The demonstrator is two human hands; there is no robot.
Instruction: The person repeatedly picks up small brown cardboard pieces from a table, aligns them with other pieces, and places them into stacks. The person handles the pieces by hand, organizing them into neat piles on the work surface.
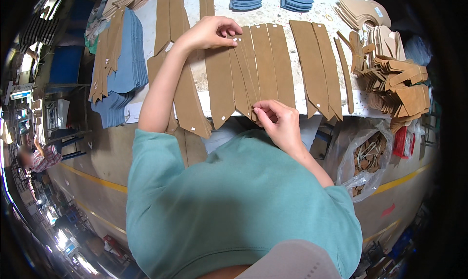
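The right hand (282, 125) pinches the lower tip of a narrow brown strip (247, 76) lying on the white table (322, 1), among wider brown pieces (219, 86). The left hand (212, 34) curls at its top end; whether it grips, I cannot tell. Blue pieces (130, 59) lie stacked leftward

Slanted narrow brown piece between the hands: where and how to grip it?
I'd pinch the narrow brown piece at its near end, from the right, where the right hand is; that end lies by the near edge of the table. Steady the far end with the left hand. It's long, thin and looks limp, so a middle grip would probably buckle it.
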